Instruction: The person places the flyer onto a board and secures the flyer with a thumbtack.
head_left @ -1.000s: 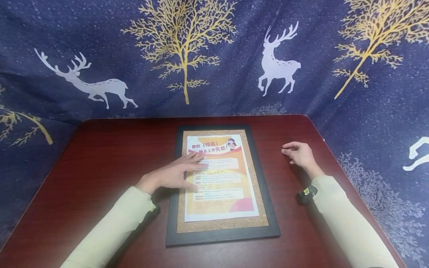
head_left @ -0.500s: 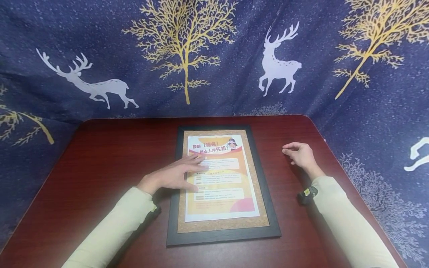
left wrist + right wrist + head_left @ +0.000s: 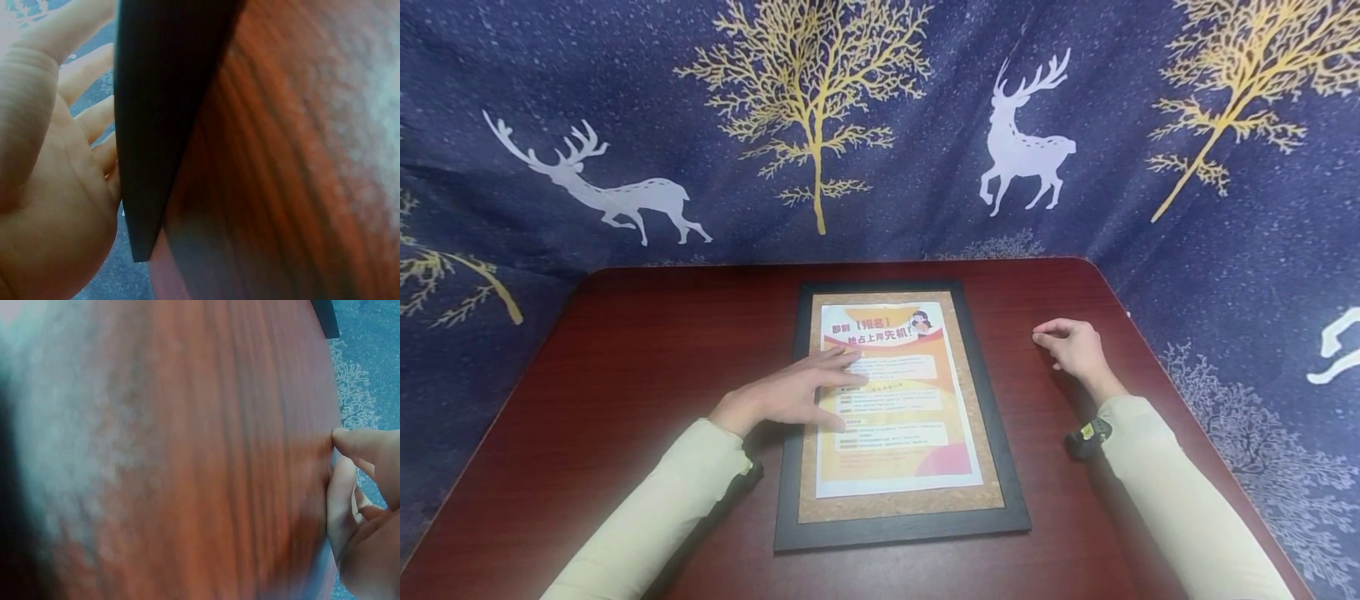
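My left hand spreads its straight fingers over the left part of a printed poster. The poster, yellow and pink with white text boxes, lies on a cork board with a black frame. From the left wrist, the palm shows beside the dark frame edge. Right of the board, my right hand stays low at the tabletop with fingers loosely bent. In the right wrist view, the tips of thumb and forefinger stand a little apart, with nothing visible between them.
The dark red wooden table carries the board near its middle. Behind and beside it hangs a blue cloth printed with white deer and yellow trees. Each wrist wears a small dark camera, the right one close above the tabletop.
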A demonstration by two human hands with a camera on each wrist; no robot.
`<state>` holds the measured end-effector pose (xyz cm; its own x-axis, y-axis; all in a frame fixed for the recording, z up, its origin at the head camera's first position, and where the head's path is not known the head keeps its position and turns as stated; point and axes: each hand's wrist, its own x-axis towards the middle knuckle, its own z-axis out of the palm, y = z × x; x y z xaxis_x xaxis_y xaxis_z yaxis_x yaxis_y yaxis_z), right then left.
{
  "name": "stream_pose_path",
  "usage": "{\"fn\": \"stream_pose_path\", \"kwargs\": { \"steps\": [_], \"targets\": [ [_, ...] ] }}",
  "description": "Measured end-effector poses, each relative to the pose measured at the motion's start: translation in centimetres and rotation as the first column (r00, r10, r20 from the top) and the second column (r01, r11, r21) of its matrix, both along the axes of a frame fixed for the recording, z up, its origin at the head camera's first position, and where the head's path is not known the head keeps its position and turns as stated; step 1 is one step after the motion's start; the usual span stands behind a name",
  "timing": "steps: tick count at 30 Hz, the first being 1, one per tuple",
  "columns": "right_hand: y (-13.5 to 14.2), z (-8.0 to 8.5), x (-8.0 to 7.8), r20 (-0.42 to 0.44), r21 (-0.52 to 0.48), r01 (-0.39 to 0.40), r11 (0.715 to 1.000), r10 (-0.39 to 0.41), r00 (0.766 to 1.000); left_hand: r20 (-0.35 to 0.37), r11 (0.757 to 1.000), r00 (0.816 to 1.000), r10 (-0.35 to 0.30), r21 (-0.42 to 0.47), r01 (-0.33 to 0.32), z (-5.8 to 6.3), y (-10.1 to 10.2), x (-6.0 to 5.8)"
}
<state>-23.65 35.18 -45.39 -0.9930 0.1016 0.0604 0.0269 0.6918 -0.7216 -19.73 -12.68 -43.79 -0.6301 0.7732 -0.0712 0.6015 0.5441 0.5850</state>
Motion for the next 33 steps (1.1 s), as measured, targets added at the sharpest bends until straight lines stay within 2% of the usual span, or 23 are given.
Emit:
{"fn": "stream_pose_path", "kwargs": {
  "steps": [11, 17, 27, 33],
  "targets": [
    [0.1, 0.0, 0.1, 0.012, -0.01, 0.003, 1.0, -0.003, 1.0, 0.004, 0.999, 1.0, -0.018, 0.032, 0.018, 0.1, -0.1, 0.1],
    [0.3, 0.1, 0.0, 0.015, -0.044, -0.02, 0.999, 0.021, 1.0, 0.038, 0.999, 0.999, -0.002, 0.035, 0.0, 0.1, 0.0, 0.1],
    [-0.3, 0.9, 0.5, 0.025, -0.137, -0.061, 0.989, 0.065, 0.998, 0.037, 1.0, 0.999, -0.007, 0.025, 0.006, 0.0, -0.1, 0.1],
    [-1.2, 1.5, 0.8, 0.004, -0.266, -0.091, 0.96, 0.095, 0.995, 0.034, 0.999, 0.999, -0.004, 0.034, 0.003, 0.1, -0.1, 0.2]
  ]
}}
